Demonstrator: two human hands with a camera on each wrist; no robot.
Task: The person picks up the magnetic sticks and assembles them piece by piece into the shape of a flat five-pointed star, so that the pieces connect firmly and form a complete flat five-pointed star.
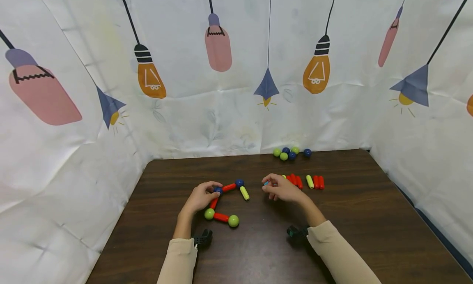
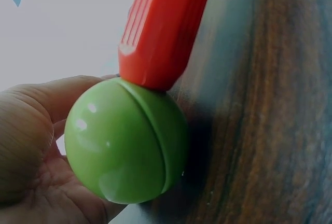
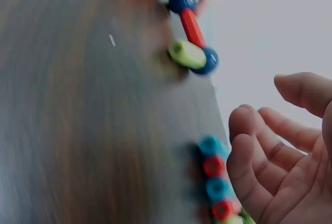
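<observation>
A chain of red rods and balls lies on the table. My left hand (image 1: 200, 198) grips it at a blue ball (image 1: 218, 190), thumb and fingers on either side. From that ball one red rod (image 1: 229, 187) leads to a second blue ball (image 1: 239, 183) with a yellow-green rod (image 1: 244, 193) on it. The other branch runs to a green ball (image 2: 127, 141), then a red rod (image 1: 221, 217) and another green ball (image 1: 233, 221). My right hand (image 1: 282, 188) hovers beside a row of light blue and red rods (image 3: 213, 166), thumb apart from loosely bent fingers, holding nothing.
Several green and blue balls (image 1: 292, 155) are grouped at the table's far edge. Right of my right hand lie more red rods (image 1: 318, 182) and a yellow-green rod (image 1: 309, 181). A patterned white curtain (image 1: 236, 123) hangs behind the dark wooden table (image 1: 351, 218).
</observation>
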